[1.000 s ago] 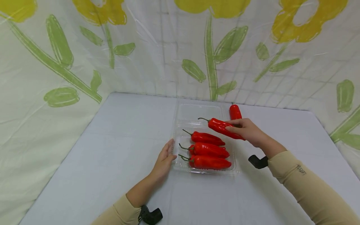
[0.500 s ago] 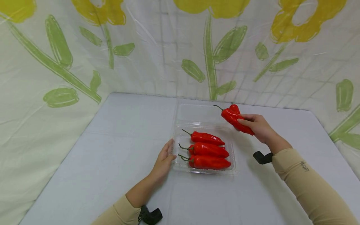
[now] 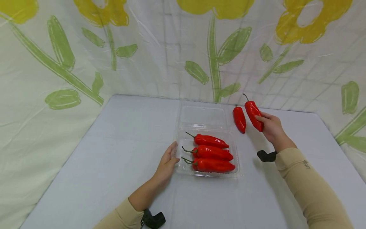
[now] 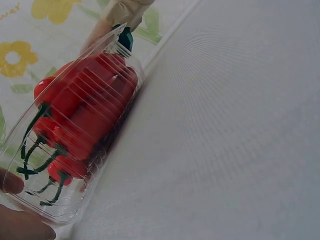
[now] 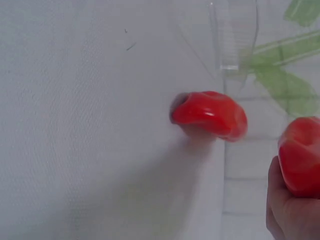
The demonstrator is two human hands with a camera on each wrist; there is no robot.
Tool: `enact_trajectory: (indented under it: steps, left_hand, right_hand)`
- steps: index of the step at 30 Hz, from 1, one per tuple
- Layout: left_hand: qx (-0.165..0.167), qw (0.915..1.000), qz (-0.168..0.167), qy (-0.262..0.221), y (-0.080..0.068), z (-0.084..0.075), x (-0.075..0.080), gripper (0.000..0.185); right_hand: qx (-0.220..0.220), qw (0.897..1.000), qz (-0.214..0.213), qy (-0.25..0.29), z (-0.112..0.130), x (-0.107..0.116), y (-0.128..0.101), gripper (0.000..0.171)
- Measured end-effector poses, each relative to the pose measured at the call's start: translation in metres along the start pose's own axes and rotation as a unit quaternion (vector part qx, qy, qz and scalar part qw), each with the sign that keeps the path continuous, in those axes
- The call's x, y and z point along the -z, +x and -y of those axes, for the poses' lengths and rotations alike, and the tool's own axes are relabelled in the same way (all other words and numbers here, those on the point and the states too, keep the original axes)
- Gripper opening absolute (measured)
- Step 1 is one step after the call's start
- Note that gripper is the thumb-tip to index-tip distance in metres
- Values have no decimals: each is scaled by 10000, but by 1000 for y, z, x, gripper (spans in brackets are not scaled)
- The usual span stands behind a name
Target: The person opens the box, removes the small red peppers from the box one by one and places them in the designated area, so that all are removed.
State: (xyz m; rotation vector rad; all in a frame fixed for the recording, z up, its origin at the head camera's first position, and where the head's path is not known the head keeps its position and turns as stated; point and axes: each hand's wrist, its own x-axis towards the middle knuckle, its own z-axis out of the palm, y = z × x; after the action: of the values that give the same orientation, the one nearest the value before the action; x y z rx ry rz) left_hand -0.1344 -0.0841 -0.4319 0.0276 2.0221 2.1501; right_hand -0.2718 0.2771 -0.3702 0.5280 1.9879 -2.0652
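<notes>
Left hand: your left hand rests flat against the left wall of the tray, fingers relaxed and straight, gripping nothing; in the left wrist view your fingertips touch the clear plastic.
Tray: clear clamshell on the table, its lid folded open on the far side.
Tray contents: three peppers lie side by side across the tray, stems pointing left, touching one another.
Loose pepper: one pepper lies on the table just right of the lid, outside the tray, stem pointing away from you; the right wrist view shows its blunt end.
Held pepper: a pepper in hand sits just right of the loose one, lifted off the table, stem up and away.
Right hand: your right hand is clenched round the lower half of the pepper in hand, fingers curled about it.
Backdrop: floral sheet behind the table.
</notes>
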Motion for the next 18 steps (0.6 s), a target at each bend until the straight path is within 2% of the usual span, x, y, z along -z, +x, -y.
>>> enact_trajectory:
  steps: [4, 11, 18]
  left_hand:
    - [0, 10000, 3, -3, 0, 0, 0, 64]
    - [17, 10000, -6, -48, 1, 1, 0, 64]
    - [31, 10000, 12, -46, 1, 1, 0, 64]
  right_hand:
    - [-229, 9970, -333, 662, -1, 6, 6, 73]
    - [-226, 9872, -557, 1475, -2, 13, 17, 72]
    - [-362, 9853, -861, 1430, -7, 11, 30, 66]
